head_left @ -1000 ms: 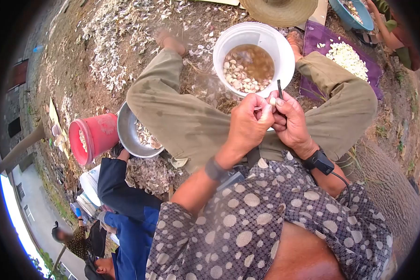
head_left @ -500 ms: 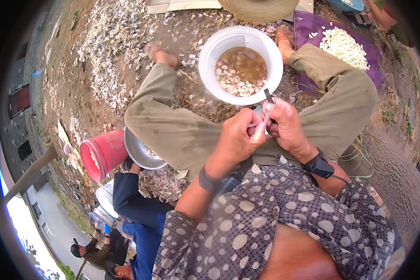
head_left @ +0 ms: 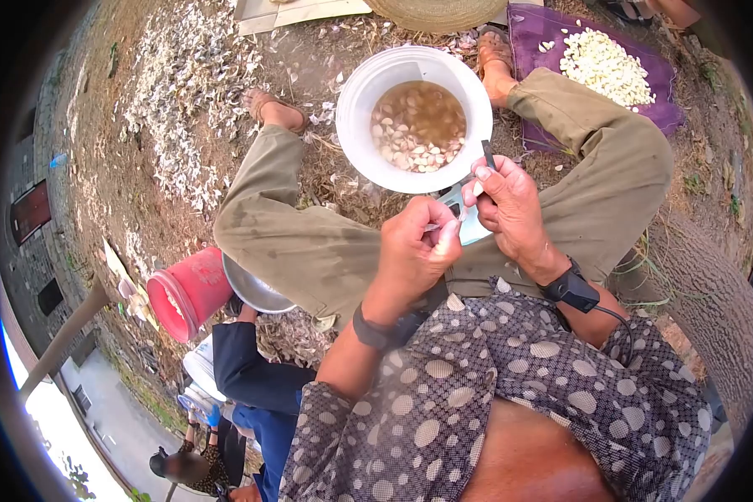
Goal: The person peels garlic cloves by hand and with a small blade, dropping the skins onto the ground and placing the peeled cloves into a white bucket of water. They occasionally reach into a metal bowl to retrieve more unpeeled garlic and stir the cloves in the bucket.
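Head view shows me both hands raised over the lap, just this side of a white bowl [head_left: 353, 117] that sits on the ground between the knees. The left hand [head_left: 414, 251] is curled shut, thumb and forefinger pinching a garlic clove [head_left: 448, 226] – so small and covered that I cannot tell how much skin remains on it. The right hand [head_left: 510, 209] is closed around a small knife [head_left: 487, 156], its dark end poking up above the fingers, near the clove but not clearly touching it.

I judge the work well underway yet far from over: a heap of pale peeled cloves [head_left: 602, 63] lies on a purple cloth [head_left: 529, 25] beyond the right knee, and shed skins [head_left: 176, 100] litter the dirt. Against that, many cloves soak in the bowl's brownish water – those look left to peel.
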`<state>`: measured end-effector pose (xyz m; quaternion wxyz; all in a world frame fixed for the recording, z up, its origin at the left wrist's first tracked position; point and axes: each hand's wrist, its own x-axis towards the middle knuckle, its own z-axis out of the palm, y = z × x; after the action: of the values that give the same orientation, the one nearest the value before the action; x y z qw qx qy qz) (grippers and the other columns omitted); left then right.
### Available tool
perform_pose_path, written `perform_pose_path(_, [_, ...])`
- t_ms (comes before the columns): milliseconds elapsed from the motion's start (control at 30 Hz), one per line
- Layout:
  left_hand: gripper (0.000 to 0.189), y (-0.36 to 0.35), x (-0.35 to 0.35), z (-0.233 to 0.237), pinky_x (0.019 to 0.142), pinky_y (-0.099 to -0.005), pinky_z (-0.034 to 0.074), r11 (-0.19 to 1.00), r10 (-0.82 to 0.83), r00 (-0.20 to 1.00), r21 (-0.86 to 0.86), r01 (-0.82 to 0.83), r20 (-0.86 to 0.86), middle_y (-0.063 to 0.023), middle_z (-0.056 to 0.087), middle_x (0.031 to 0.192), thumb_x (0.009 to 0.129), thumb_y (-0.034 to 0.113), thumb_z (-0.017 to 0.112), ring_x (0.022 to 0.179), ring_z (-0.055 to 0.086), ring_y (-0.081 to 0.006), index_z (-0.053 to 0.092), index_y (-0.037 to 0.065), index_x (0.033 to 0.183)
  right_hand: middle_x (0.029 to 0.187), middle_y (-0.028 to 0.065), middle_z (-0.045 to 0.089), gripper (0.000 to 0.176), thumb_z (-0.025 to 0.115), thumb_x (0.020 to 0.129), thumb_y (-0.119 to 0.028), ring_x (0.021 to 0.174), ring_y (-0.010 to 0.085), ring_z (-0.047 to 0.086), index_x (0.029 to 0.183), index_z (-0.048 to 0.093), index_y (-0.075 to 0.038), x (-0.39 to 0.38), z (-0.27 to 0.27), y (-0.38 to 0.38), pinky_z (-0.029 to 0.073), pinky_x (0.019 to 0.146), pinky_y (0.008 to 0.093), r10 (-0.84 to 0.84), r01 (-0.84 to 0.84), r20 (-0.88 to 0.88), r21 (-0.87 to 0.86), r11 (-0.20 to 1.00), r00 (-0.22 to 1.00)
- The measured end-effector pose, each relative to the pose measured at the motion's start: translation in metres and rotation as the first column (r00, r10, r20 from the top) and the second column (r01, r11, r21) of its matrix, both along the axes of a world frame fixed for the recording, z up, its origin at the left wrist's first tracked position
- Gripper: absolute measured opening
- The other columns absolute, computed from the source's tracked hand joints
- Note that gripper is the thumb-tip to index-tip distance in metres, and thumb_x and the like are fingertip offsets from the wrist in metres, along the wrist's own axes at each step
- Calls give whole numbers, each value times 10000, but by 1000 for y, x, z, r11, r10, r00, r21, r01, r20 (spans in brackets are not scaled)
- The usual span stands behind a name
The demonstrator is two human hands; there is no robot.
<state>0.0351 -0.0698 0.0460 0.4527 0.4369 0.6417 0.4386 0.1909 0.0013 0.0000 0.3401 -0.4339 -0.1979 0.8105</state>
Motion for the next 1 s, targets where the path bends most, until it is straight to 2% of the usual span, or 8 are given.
perform_pose_path(167, [49,-12,-45,-5,561,-209,436,986,152,943,115,-123,-296,26,590,719,917,20,667,620,524,-31,620,19,905,786,75,631,177,579,1048,-233,450,14,311,1053,515,-68,14,16,15,225,393,172,-89,87,28,59,994,996])
perform_pose_path(267, [92,-7,-94,16,788,-382,533,964,79,878,-188,-188,-472,-123,675,981,923,100,668,888,668,-263,659,19,966,793,71,641,178,588,1045,-241,457,12,317,1013,537,-73,54,32,55,225,393,177,-178,143,112,265,954,978])
perform_pose_path(367, [182,-7,-118,8,1026,-504,414,990,-121,437,-139,-9,-892,-187,577,1311,948,196,654,1224,535,-374,700,37,1023,823,66,670,179,586,1046,-242,492,22,372,1029,568,-65,115,36,116,302,450,194,-352,117,323,569,814,879])
perform_pose_path(567, [255,-9,-137,-20,1099,-589,316,908,-325,353,-394,-142,-877,-203,411,1517,922,153,637,1375,386,-432,683,66,1157,776,65,715,240,603,1020,-256,687,89,639,945,621,-28,235,20,226,451,586,304,-618,-277,759,650,708,203])
perform_pose_path(667, [339,0,-122,-14,1085,-626,316,950,-151,368,-237,-203,-918,-229,410,1507,897,134,651,1378,386,-434,643,63,1228,766,104,712,265,612,1002,-270,699,154,712,947,604,-10,280,-22,250,497,633,334,-572,-363,820,529,767,-14])
perform_pose_path(767, [408,15,-125,-16,1064,-608,355,986,-73,267,-110,-127,-961,-261,398,1501,884,102,661,1352,414,-450,599,41,1283,765,113,714,258,597,1004,-270,646,190,727,967,606,-15,287,-17,247,525,609,335,-492,-144,866,499,854,88])
perform_pose_path(833, [406,30,-122,-15,1048,-543,400,984,-25,565,-120,-133,-825,-291,427,1462,883,80,667,1324,445,-462,594,9,1276,833,94,697,274,589,1014,-284,654,166,735,1075,611,-18,291,-19,241,501,470,276,-578,8,777,595,804,248])
perform_pose_path(1000, [351,94,-102,-13,804,-447,527,942,-289,710,-324,89,-642,-227,637,1171,894,78,667,885,664,-356,615,-8,1231,1192,123,714,300,538,1062,-279,733,87,686,1181,571,-6,301,-6,209,459,502,182,-628,71,715,641,764,307])
